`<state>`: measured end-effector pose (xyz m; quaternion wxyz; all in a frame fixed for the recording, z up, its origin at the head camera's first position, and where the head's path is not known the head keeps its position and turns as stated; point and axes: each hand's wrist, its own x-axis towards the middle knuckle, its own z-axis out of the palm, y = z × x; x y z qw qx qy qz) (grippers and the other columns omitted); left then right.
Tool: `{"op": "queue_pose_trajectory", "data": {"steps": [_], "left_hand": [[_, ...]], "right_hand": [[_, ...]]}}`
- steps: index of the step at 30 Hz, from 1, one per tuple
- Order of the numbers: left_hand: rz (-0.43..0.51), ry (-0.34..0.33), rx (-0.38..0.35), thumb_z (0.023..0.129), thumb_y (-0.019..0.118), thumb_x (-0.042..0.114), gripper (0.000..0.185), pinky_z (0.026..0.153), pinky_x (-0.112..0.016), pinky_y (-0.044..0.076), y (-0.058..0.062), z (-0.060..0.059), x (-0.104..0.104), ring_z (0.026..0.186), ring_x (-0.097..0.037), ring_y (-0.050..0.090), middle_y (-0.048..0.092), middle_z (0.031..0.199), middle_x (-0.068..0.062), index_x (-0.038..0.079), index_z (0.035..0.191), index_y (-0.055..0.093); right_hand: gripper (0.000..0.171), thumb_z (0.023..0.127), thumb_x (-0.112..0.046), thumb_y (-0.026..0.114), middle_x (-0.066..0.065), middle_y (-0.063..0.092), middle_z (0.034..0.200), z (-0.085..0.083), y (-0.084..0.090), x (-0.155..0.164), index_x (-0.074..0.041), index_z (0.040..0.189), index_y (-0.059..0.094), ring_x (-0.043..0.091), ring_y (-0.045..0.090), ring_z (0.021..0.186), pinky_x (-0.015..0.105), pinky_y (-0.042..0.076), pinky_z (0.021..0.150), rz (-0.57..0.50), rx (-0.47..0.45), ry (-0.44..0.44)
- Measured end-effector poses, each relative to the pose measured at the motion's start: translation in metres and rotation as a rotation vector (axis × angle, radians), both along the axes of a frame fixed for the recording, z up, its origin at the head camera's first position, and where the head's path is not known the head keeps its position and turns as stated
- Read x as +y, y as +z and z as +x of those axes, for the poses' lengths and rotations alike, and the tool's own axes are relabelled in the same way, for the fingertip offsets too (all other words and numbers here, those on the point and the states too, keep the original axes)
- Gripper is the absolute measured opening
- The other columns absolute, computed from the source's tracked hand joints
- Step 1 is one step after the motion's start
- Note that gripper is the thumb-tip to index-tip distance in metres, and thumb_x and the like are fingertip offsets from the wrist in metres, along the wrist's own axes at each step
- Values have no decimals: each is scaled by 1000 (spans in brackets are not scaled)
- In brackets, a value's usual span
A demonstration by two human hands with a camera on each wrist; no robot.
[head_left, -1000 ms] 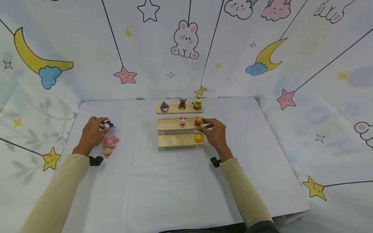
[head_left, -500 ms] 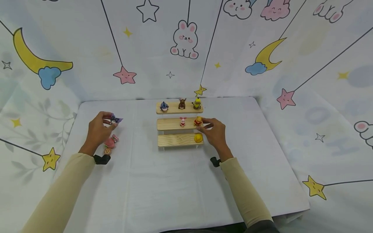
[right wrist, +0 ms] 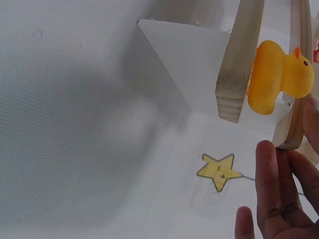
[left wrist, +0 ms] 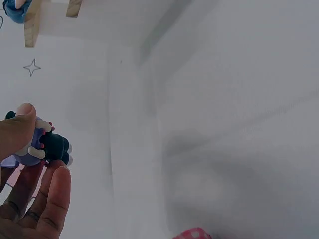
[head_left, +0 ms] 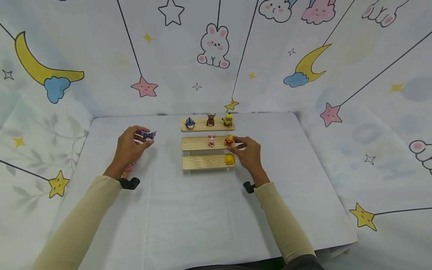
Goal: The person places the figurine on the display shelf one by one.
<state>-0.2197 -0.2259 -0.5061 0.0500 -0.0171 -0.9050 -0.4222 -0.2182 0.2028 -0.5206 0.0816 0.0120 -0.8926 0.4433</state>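
My left hand [head_left: 129, 145] pinches a small purple-and-dark toy figurine [head_left: 148, 135] between thumb and fingers, held over the table left of the three-tier wooden display shelf [head_left: 197, 162]. In the left wrist view, the figurine [left wrist: 54, 148] lies sideways in the grip. At the right end of the middle tier, my right hand [head_left: 249, 152] holds the plank end between thumb and fingers, beside a red-and-yellow bear figurine [head_left: 229, 140]. A pink piglet figurine [head_left: 211, 141] stands on the same tier. On the lowest tier sits a yellow rubber duck [right wrist: 269, 77].
The top tier carries a blue figurine [head_left: 190, 123], a brown one [head_left: 210, 120] and a yellow-green one [head_left: 228, 120]. Pink figurines [head_left: 128, 169] lie on the white-covered table [head_left: 189, 217], partly hidden by my left wrist. A printed cloth backdrop [head_left: 270, 93] rises behind.
My left hand has lifted the purple-and-dark figurine from beside the pink ones and carried it rightward, toward the shelf. The right hand keeps its place at the middle tier.
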Motion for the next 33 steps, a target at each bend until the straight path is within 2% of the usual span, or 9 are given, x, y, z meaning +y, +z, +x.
{"op": "queue_pose_trajectory", "data": {"steps": [2,4,6,11,13,25,33], "left_hand": [[3,-8,22,97,81,23,43,83,-21,51,3,0,6,108,-35,67,63,126,-19,6,134,65],[8,-16,36,97,81,23,42,81,-15,49,7,1,13,108,-34,68,63,125,-19,5,132,66],[15,-24,47,96,82,22,43,84,-18,51,9,2,20,108,-33,68,63,124,-18,6,132,66],[34,-51,58,95,83,20,44,93,-43,58,14,4,37,110,-32,66,62,125,-16,7,134,66],[40,-61,64,95,84,20,44,94,-48,59,15,6,44,110,-31,66,61,125,-15,7,133,68],[105,-130,149,90,88,18,41,87,-43,62,17,10,82,101,-25,70,65,115,-11,10,127,74],[133,-173,181,88,90,16,40,81,-40,63,7,6,107,99,-25,70,66,114,-11,9,125,74]], "right_hand": [[48,88,-28,90,10,76,120,0,0,0,-13,131,77,27,74,98,45,63,86,4,1,0],[48,88,-28,90,10,76,120,0,0,0,-13,131,77,27,74,98,45,63,86,8,2,0],[48,88,-29,90,10,76,120,0,0,0,-13,131,77,27,74,98,45,63,86,11,0,-3],[49,88,-30,89,10,76,122,0,1,-1,-13,132,76,27,74,99,44,63,87,16,-10,-7],[50,88,-30,89,9,76,122,1,2,-1,-14,133,76,28,74,100,44,63,88,16,-15,-8],[50,89,-30,88,9,75,123,1,3,-2,-14,134,76,27,74,101,44,63,88,19,-17,-10],[49,89,-30,88,9,75,125,1,2,-2,-15,135,75,27,73,102,43,62,87,24,-23,-15]]}}
